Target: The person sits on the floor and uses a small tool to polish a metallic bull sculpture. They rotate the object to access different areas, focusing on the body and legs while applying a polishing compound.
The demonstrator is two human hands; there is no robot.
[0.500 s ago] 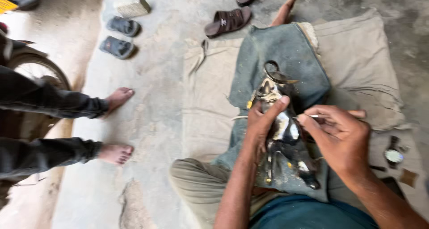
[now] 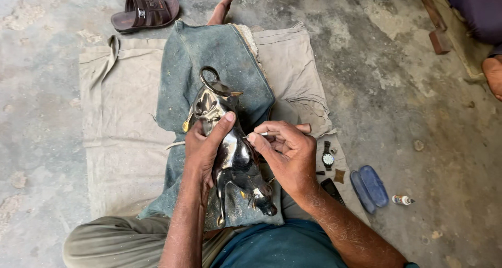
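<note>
The left hand (image 2: pixel 205 148) grips a dark, shiny metal bull (image 2: pixel 230 153) around its body, thumb pressed across the back, while the right hand (image 2: pixel 285 153) pinches a thin tool (image 2: pixel 282 130) whose tip meets the bull's flank. The bull is polished black with brass tips and a looped tail (image 2: pixel 209 80), lying lengthwise on a blue cloth (image 2: pixel 209 54) over the person's lap, head toward the body. It sits between both hands, right hand just beside it; a watch (image 2: pixel 328 157) lies nearby on sacking.

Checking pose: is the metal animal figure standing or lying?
Lying along the lap: metal animal figure has legs sideways, left hand gripping its body.
</note>
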